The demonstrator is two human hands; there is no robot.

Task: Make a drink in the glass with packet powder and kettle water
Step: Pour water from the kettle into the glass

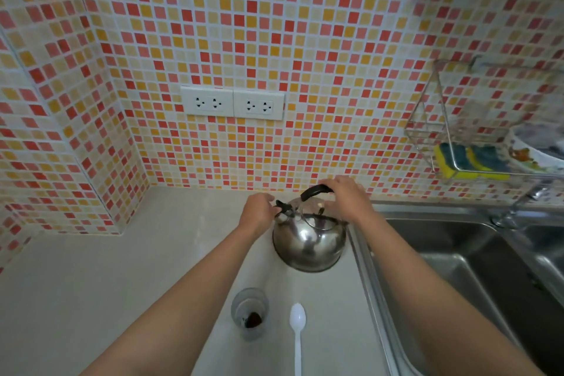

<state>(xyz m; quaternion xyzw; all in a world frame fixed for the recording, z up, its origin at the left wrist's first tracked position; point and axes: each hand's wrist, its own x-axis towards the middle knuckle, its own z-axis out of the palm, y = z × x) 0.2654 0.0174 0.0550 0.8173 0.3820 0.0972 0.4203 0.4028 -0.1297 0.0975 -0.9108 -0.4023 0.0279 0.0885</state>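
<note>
A steel kettle (308,241) with a black handle stands on the counter beside the sink. My right hand (348,195) is closed around the right end of that handle. My left hand (258,210) pinches the black cap at the kettle's spout on the left. Nearer to me, a clear glass (249,313) stands upright with dark brown powder at its bottom. A white plastic spoon (297,333) lies flat to the right of the glass, bowl pointing away from me. No packet is in view.
The pale counter (122,284) runs to the left and meets the tiled wall. A steel sink (473,268) with a tap (518,207) lies at the right. Above it hangs a wire rack (457,143) holding sponges and a bowl. Wall sockets (233,104) sit above the counter.
</note>
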